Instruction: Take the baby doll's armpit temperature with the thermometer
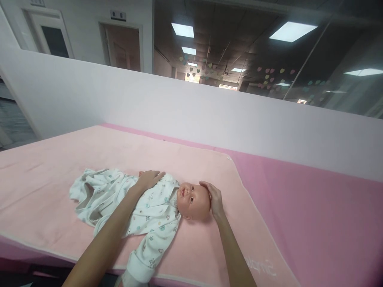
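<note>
A baby doll (191,201) lies on its back on a pink mat (209,255), its head toward the right. It wears a white printed baby outfit (152,211), one sleeve stretched toward me and the lower part loose and crumpled at the left. My left hand (150,179) rests flat on the doll's far side, near its chest and far arm, fingers extended. Against the crown of the doll's bald head lies my right hand (214,198), its fingers stretched out and cupped along the top. Neither hand is closed around anything.
A pink-purple surface (323,215) extends beyond the mat at the right. Behind it runs a low white wall (191,107) with a dark window (245,44) above. Two doors, one a brown door (124,48), stand at the back left.
</note>
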Available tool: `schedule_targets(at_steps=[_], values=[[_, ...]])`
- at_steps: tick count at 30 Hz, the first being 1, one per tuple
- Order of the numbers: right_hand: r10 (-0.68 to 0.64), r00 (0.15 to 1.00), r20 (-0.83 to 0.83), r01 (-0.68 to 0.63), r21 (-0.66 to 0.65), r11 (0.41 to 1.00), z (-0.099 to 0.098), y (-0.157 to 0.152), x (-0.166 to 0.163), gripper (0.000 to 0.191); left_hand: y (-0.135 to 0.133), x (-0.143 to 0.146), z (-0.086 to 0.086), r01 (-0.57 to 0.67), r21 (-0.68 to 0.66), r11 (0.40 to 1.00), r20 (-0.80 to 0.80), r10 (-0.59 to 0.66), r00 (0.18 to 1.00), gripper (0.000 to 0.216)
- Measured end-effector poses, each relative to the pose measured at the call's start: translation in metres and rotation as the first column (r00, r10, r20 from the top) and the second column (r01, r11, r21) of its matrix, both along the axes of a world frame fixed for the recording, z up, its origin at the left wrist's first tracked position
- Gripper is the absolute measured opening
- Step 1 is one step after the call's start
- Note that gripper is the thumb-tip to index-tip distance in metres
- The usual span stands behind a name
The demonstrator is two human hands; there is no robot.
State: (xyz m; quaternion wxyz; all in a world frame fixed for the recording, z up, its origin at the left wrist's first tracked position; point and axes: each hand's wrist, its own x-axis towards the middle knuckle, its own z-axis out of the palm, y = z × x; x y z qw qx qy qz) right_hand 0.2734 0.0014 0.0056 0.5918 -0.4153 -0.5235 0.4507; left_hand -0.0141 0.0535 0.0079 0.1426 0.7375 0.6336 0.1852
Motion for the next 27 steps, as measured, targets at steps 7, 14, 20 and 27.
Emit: schedule_targets(at_steps=[7, 14, 20, 27], values=[[0.032, 0.999, -0.005, -0.032, -0.046, 0.998, -0.003, 0.000, -0.005, 0.034, 0.000, 0.000, -0.001, -0.007, 0.002, 1.000, 0.137, 0.007, 0.991, 0.049], [0.041, 0.999, 0.021, -0.040, -0.076, 0.996, 0.004, -0.005, -0.008, 0.033, -0.023, -0.003, 0.008, 0.115, 0.168, 0.979, 0.710, -0.201, 0.675, 0.051], [0.079, 0.997, 0.016, -0.077, -0.111, 0.991, 0.006, -0.006, -0.011, 0.032, -0.066, 0.003, 0.003, 0.429, 0.107, 0.897, 0.460, -0.427, 0.779, 0.038], [-0.161, 0.965, 0.209, 0.132, 0.144, 0.981, 0.016, -0.015, -0.008, 0.026, -0.070, 0.000, -0.007, 0.134, 0.085, 0.987, 0.693, -0.155, 0.704, 0.036]])
